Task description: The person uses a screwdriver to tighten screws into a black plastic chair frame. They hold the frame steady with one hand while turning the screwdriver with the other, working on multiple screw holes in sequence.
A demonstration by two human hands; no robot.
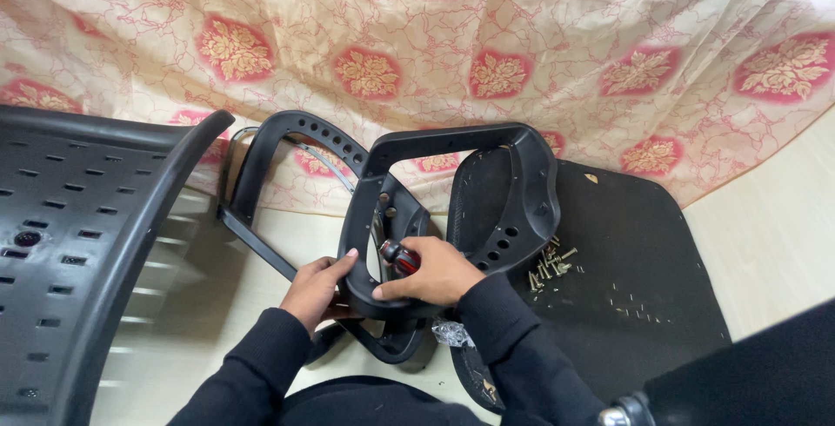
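A: Sleeves first, dark, cut off by the bottom edge. The left hand curls its fingers round the lower rim of a black plastic armrest loop; its palm is hidden.

B: And the right hand?

A: Closed round a screwdriver with a red and black handle, thumb pressed on the loop's base. The tip is hidden inside the frame, so I cannot tell what it meets.

B: Below the hands?

A: A crumpled clear plastic bag, partly covered by the wrist.

B: Further out?

A: Loose screws on the black seat base, too small to count. A second armrest loop leans behind, against the floral cloth. The slotted chair back is cut off at left.
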